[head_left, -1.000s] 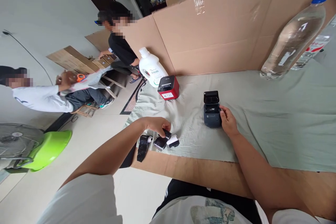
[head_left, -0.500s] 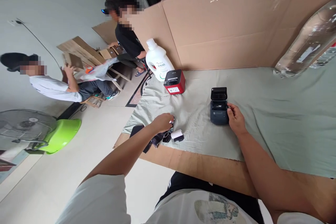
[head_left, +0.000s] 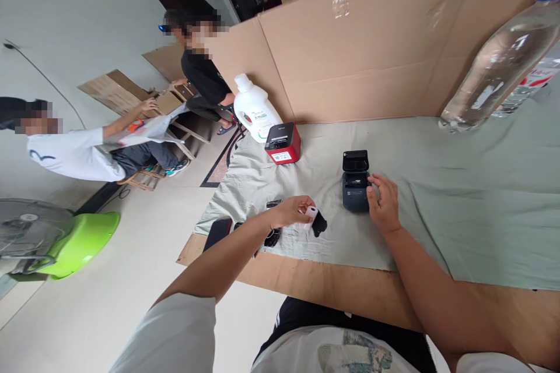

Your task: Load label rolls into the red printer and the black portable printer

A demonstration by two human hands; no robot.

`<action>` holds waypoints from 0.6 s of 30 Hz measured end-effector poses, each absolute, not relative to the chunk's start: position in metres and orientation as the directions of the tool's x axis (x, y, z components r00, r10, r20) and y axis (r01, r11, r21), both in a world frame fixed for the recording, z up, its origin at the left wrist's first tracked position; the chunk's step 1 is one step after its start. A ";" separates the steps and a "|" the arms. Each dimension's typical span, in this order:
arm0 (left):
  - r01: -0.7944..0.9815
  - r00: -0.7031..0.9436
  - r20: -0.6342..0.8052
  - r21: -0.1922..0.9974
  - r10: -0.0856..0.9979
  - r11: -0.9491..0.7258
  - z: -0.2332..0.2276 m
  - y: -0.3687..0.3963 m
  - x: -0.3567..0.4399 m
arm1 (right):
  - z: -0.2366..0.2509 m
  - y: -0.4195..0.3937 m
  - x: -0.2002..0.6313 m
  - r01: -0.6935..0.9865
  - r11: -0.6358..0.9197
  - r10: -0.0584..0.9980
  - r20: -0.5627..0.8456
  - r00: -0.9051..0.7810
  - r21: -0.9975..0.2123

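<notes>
My left hand (head_left: 294,211) pinches a small roll of white paper (head_left: 311,213) with a black strip hanging from it, just above the cloth. Beneath that wrist lie several dark, shiny pieces (head_left: 272,237), partly covered by my arm. To the right stands a dark portable printer (head_left: 356,192), its lid (head_left: 355,160) flipped up and its inside facing up. At its right side, my right hand (head_left: 385,204) has thumb and forefinger closed on the edge.
A red and black box-shaped device (head_left: 283,144) stands before a white detergent bottle (head_left: 257,108). A phone (head_left: 217,234) lies at the left edge. Cardboard (head_left: 363,52) walls the back, with a large water bottle (head_left: 494,64) at right. Two people sit beyond the table.
My left hand has moved right from the dark pieces and picked up the white paper roll. My right hand stays at the printer's side. The view has shifted slightly.
</notes>
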State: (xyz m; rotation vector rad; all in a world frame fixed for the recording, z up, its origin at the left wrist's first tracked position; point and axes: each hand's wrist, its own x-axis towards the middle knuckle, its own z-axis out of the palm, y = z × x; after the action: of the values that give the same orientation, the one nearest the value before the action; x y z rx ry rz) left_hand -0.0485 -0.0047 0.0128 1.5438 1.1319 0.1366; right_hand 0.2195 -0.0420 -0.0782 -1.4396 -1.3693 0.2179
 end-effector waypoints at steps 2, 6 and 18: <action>0.414 0.562 -0.400 0.894 0.724 0.173 0.010 -0.002 -0.030 | -0.069 -0.051 0.213 0.570 0.360 0.809 0.552 0.204 -0.739; 0.281 0.547 -0.235 0.956 0.804 0.088 0.002 0.003 0.007 | -0.063 -0.061 0.199 0.497 0.473 0.824 0.565 0.045 -0.728; -0.140 0.660 -0.051 0.972 0.749 0.189 -0.008 0.013 0.045 | -0.058 -0.061 0.198 0.606 0.536 0.658 0.740 0.135 -0.587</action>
State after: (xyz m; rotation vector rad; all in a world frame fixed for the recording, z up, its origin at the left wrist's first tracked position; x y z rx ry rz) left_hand 0.0449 0.0135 -0.0079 1.2314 0.6042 0.6810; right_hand 0.1982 -0.0612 -0.0583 -1.1248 -1.5361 0.0524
